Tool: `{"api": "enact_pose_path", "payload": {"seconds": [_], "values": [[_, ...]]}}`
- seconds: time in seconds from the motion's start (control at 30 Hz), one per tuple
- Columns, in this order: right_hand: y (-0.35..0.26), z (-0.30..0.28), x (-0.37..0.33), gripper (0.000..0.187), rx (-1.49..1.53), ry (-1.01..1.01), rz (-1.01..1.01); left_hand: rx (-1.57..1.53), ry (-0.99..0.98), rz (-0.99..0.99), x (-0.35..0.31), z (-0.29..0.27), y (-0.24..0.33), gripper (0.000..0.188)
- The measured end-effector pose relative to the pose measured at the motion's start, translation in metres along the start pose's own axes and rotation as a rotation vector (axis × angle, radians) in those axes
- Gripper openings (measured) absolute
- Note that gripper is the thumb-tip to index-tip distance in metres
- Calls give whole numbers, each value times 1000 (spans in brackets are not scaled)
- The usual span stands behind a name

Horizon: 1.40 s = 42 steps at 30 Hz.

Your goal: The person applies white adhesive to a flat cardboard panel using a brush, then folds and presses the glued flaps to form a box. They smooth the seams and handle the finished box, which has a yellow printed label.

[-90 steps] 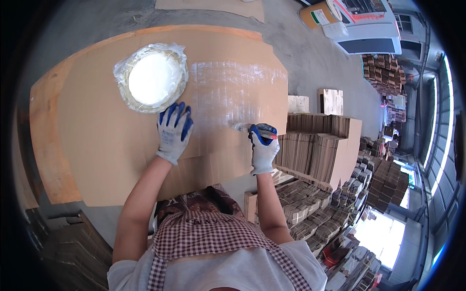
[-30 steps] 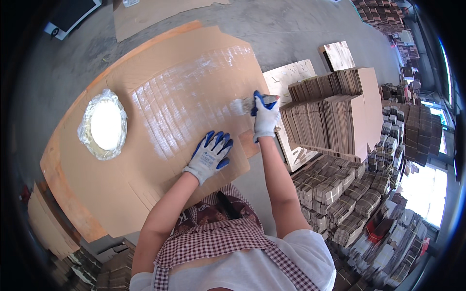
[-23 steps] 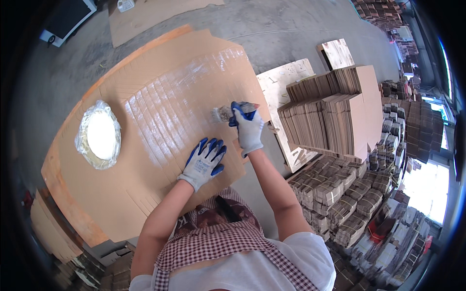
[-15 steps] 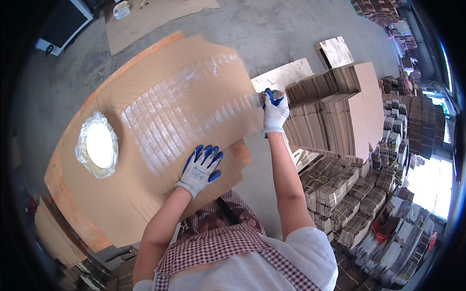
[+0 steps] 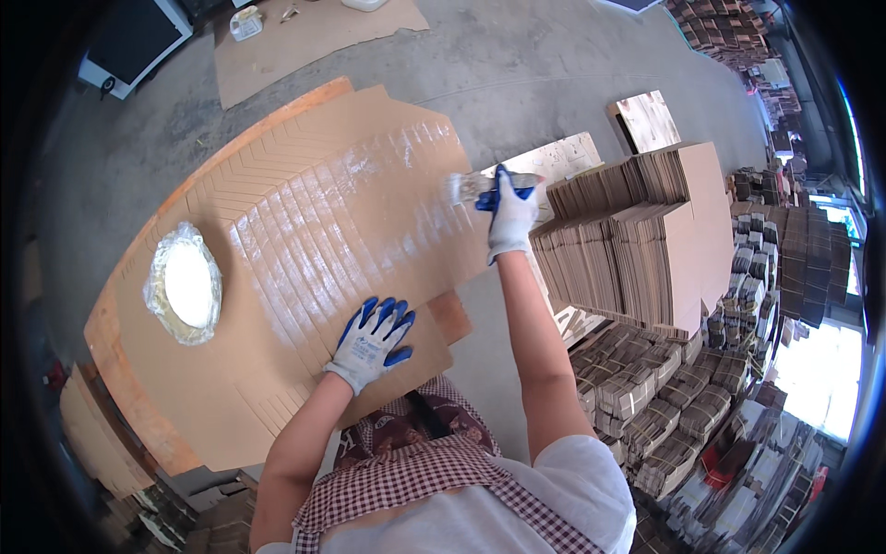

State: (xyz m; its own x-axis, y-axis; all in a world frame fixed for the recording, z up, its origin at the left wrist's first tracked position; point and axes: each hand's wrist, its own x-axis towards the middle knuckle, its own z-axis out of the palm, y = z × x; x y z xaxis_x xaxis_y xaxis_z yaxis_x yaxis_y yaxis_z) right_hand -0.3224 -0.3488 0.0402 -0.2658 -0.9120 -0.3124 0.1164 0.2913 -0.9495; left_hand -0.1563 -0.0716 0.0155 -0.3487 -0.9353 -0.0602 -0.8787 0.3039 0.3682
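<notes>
Fanned, overlapping cardboard sheets [image 5: 305, 166] cover the table, with shiny wet white streaks along their stepped edges. My left hand [image 5: 371, 342], in a white and blue glove, lies on the near part of the sheets with its fingers spread. In my gloved right hand [image 5: 512, 210] is a wide paintbrush [image 5: 471, 187], held by its handle. Its bristles point left, at the right edge of the top sheet; whether they touch it I cannot tell. A plastic-lined bowl of white liquid [image 5: 187, 282] rests on the cardboard at the left.
A tall stack of cut cardboard [image 5: 637, 235] stands on wooden boards right beside my right arm. Tied cardboard bundles [image 5: 660, 397] are piled at the lower right. The orange-brown table edge [image 5: 152, 420] shows on the left. Flat cardboard [image 5: 305, 46] lies on the floor beyond.
My right hand has moved left with the paintbrush, bringing the bristles over the top sheet's right edge. My left hand stays spread on the cardboard. The view has shifted slightly.
</notes>
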Motion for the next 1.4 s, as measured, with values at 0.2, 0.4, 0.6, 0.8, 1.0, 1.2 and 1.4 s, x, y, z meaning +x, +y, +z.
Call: {"api": "enact_pose_path", "payload": {"seconds": [0.2,0.4,0.6,0.8,1.0,1.2,1.4], "values": [[21,-4,48,31,-248,-22,-149,-1,-16,0,2,1,2,65],[4,-3,5,26,-315,-394,-345,-20,-15,-13,0,-2,0,63],[34,-67,105,24,-687,-843,-1077,-30,-13,21,9,-2,2,63],[9,-50,80,25,169,-706,89,-32,-27,-14,-4,1,-2,62],[13,20,-2,28,-319,-1100,-92,-43,-20,28,2,1,-4,62],[-37,-2,37,23,-844,-692,-247,-34,4,31,-4,6,-7,64],[-16,49,-53,27,-398,-908,-137,-84,-3,28,-4,13,-7,66]]}}
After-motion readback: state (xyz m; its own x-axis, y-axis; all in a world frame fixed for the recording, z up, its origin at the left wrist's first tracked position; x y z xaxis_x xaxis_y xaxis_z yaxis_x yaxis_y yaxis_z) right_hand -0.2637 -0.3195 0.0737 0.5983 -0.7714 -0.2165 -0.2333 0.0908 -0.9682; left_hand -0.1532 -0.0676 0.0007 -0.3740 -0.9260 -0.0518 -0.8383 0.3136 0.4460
